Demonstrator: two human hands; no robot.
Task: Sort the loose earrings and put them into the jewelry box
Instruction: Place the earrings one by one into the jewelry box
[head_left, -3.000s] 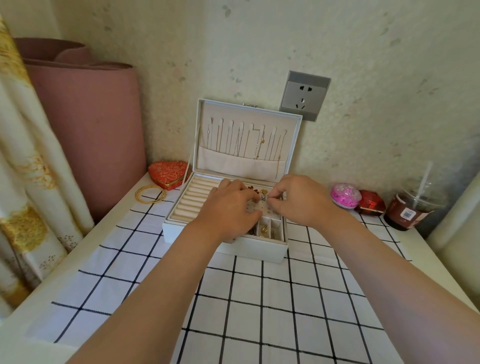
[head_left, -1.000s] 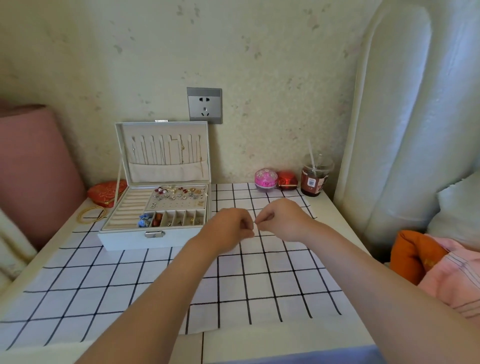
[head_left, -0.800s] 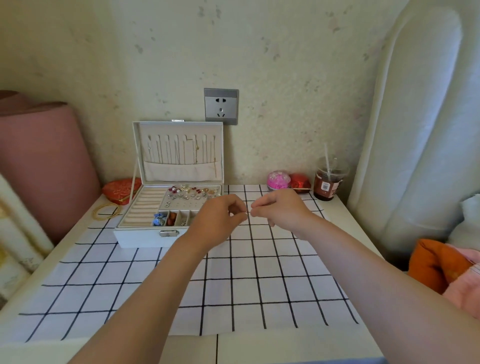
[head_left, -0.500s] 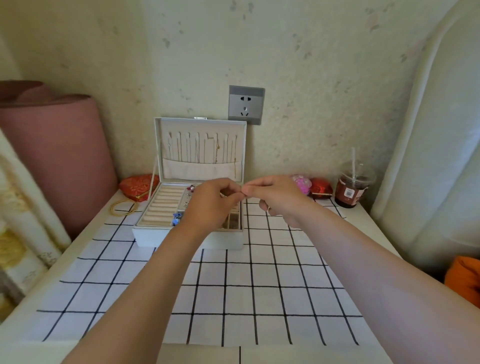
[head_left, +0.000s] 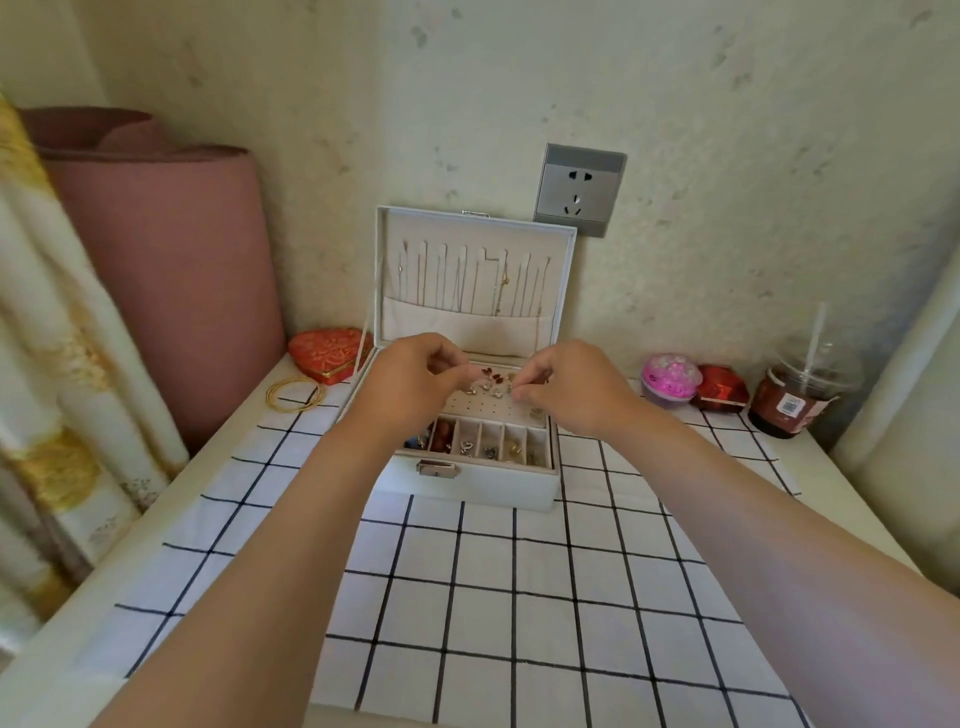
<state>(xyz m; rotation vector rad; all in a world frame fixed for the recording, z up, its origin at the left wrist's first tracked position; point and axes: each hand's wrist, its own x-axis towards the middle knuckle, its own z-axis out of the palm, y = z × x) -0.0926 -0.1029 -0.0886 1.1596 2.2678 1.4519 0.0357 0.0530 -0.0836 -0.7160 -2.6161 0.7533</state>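
1. I see my left hand (head_left: 410, 384) and right hand (head_left: 566, 387) over the open jewelry box (head_left: 470, 415) on the worktop (head_left: 519, 571).
2. Both sets of fingers are pinched together; a tiny earring may sit between them, I cannot tell.
3. Pinned earrings (head_left: 491, 382) lie just below the fingertips.

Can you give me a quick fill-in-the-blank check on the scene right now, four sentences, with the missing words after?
1. The lid of the jewelry box stands ____.
2. Both the left hand and the right hand are over the ____.
3. The gold bangles lie just in front of the red ____-shaped box.
4. The cup with a straw stands at the table's far ____ corner.

Missing words: open; jewelry box; heart; right
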